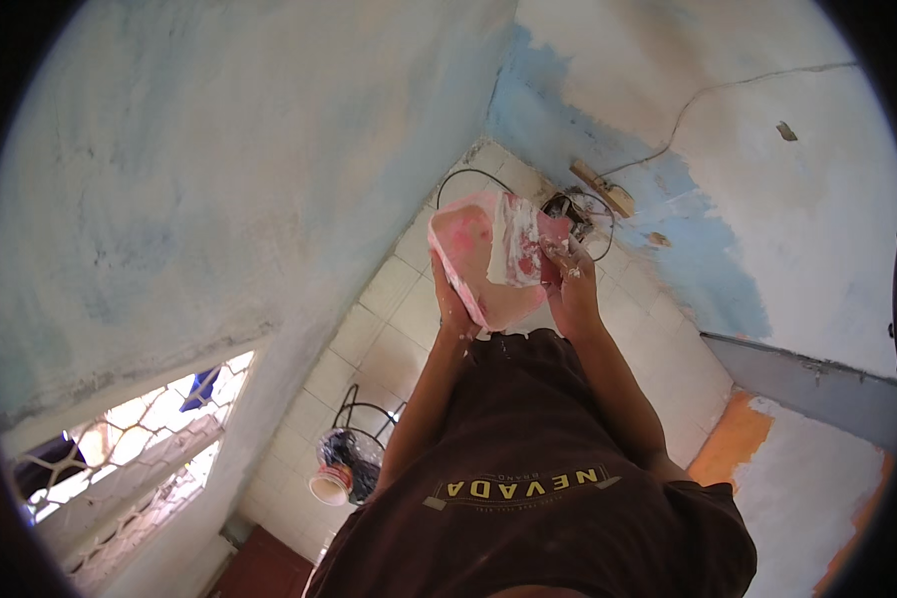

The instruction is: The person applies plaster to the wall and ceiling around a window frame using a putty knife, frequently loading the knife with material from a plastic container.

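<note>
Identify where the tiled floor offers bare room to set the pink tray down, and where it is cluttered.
Bare tiles lie between the blue wall and the left hand holding the pink tray. More run right of the right hand. Crowded: cables by the far corner, bucket below.

Both forearms bare, rising from lower centre, converging toward middle of view. Left hand [453, 304] up, palm turned inward, fingers spread flat in supporting grip, wrist straight. Right hand [571, 284] level with it, just beside, fingers curled into closed pinching grip, thumb on top. White smears on both hands and wrists. Elbows bent, tucked near torso.
</note>
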{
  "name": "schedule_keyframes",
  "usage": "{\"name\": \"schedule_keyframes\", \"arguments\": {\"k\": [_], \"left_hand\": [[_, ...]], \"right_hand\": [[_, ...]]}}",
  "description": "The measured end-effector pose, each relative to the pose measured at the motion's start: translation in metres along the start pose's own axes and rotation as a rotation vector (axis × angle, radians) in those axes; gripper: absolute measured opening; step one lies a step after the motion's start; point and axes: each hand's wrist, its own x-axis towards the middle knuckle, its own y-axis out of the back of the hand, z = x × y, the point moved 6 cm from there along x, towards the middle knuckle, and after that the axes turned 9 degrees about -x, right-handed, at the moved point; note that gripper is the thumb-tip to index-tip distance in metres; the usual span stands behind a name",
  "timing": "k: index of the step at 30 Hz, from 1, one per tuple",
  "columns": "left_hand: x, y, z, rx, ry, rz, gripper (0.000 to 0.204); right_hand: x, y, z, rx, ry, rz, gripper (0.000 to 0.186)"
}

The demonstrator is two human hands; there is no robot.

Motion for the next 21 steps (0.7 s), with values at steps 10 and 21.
{"name": "schedule_keyframes", "arguments": {"k": [10, 21], "left_hand": [[0.047, 0.031, 0.013, -0.053, 0.08, 0.046, 0.07], [0.128, 0.013, 0.035, 0.021, -0.122, 0.226, 0.069]], "right_hand": [[0.055, 0.036, 0.017, 0.105, -0.018, 0.021, 0.03], [0.345, 0.071, 0.05, 0.077, -0.265, 0.07, 0.014]]}}
